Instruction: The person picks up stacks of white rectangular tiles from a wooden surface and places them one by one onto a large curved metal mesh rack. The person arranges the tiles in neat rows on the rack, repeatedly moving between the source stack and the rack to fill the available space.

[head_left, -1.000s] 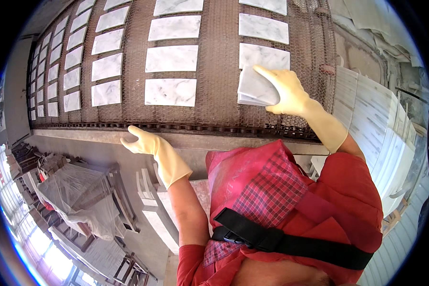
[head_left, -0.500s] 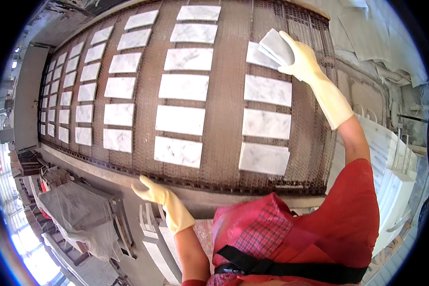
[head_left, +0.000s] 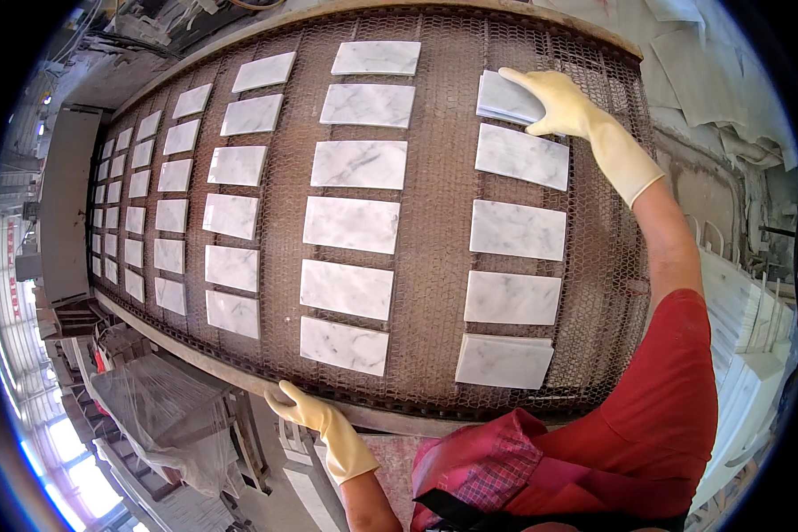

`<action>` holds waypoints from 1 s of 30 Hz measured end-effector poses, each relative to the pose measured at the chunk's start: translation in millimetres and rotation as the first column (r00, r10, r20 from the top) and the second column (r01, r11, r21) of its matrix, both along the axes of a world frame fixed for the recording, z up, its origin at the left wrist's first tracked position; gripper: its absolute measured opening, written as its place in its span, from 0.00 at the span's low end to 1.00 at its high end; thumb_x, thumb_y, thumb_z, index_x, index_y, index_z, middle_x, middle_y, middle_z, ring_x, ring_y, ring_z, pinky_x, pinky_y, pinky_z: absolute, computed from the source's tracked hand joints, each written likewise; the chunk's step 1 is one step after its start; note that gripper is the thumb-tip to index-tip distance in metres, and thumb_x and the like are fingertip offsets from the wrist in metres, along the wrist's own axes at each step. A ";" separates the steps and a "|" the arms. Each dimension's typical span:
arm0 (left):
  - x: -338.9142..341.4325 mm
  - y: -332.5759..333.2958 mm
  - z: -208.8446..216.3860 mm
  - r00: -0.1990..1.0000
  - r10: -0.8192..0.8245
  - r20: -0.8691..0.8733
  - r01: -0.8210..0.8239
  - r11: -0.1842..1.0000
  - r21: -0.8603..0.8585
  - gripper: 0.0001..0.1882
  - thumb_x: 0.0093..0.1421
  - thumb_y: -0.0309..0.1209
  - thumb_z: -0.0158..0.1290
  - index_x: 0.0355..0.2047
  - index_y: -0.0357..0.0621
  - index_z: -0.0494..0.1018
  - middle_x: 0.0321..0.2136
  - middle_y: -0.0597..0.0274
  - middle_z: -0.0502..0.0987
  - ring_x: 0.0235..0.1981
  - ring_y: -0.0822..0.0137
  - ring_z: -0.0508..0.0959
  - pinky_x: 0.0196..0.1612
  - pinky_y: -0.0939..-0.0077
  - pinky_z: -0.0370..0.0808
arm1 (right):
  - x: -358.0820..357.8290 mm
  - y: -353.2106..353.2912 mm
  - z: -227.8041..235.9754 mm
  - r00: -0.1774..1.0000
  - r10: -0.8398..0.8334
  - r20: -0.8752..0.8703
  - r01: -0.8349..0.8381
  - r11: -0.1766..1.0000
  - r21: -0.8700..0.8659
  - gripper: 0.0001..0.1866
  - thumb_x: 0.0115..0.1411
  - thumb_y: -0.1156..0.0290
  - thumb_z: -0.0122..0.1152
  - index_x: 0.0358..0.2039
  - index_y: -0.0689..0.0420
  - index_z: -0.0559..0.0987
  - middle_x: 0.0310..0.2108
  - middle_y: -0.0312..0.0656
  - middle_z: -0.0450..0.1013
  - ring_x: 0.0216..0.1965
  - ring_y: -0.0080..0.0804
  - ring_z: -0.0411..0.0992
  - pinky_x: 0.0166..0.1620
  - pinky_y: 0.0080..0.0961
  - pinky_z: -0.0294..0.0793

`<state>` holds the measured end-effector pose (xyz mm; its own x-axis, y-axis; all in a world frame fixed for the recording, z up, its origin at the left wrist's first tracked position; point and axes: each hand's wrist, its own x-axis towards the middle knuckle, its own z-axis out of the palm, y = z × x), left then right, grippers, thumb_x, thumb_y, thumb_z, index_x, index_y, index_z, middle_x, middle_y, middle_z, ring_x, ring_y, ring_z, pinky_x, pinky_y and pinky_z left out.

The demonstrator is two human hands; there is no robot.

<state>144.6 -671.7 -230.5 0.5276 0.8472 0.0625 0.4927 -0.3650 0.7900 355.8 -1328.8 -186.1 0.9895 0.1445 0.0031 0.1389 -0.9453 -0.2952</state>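
My right hand (head_left: pixel 569 105), in a cream rubber glove, grips the right end of a small stack of white marble tiles (head_left: pixel 509 96) at the far end of the nearest column. Thumb and fingers span the stack's edges; its right end is hidden. Just nearer lies a single marble tile (head_left: pixel 521 158), with more tiles below it in the same column. At the column's near end, one marble tile (head_left: pixel 504 362) overlaps another. My left hand (head_left: pixel 315 415), gloved alike, is beside the conveyor's near edge, fingers apart and holding nothing.
Rows of grey-veined tiles (head_left: pixel 355 224) lie spaced on a brown wire-mesh conveyor (head_left: pixel 434 239), running left toward a grey machine housing (head_left: pixel 69 204). Stone slabs (head_left: pixel 743 310) stand at right. A plastic-covered stack (head_left: pixel 164 412) stands at lower left.
My right hand has brought the fanned tiles down onto the mesh beyond the former end tile, and they now lie more squarely together. The view has shifted; my left hand stays open.
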 end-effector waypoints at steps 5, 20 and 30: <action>-7.1 14.5 -12.5 0.999 -0.019 0.045 0.020 1.000 -0.023 0.40 0.74 0.48 0.58 0.78 0.41 0.59 0.77 0.44 0.60 0.74 0.48 0.66 0.77 0.54 0.63 | 26.0 -27.7 -3.4 0.990 0.001 0.144 -0.004 1.000 0.017 0.52 0.47 0.63 0.83 0.74 0.48 0.72 0.58 0.53 0.80 0.60 0.55 0.78 0.65 0.45 0.76; -11.0 9.4 -12.3 1.000 -0.012 0.028 0.014 0.997 -0.071 0.39 0.75 0.45 0.57 0.80 0.45 0.57 0.77 0.46 0.62 0.70 0.50 0.71 0.72 0.55 0.71 | 66.3 -46.7 -24.5 0.995 -0.078 0.054 0.081 0.995 -0.062 0.50 0.55 0.78 0.76 0.77 0.40 0.68 0.71 0.46 0.71 0.69 0.53 0.71 0.73 0.44 0.71; -13.5 4.4 -11.5 1.000 -0.010 0.012 0.010 0.999 -0.035 0.39 0.75 0.46 0.57 0.79 0.46 0.58 0.78 0.46 0.60 0.74 0.48 0.66 0.76 0.53 0.65 | 67.2 -44.3 -14.2 0.996 -0.086 -0.018 0.081 0.978 -0.194 0.54 0.51 0.93 0.65 0.77 0.40 0.68 0.73 0.41 0.70 0.70 0.49 0.71 0.74 0.38 0.72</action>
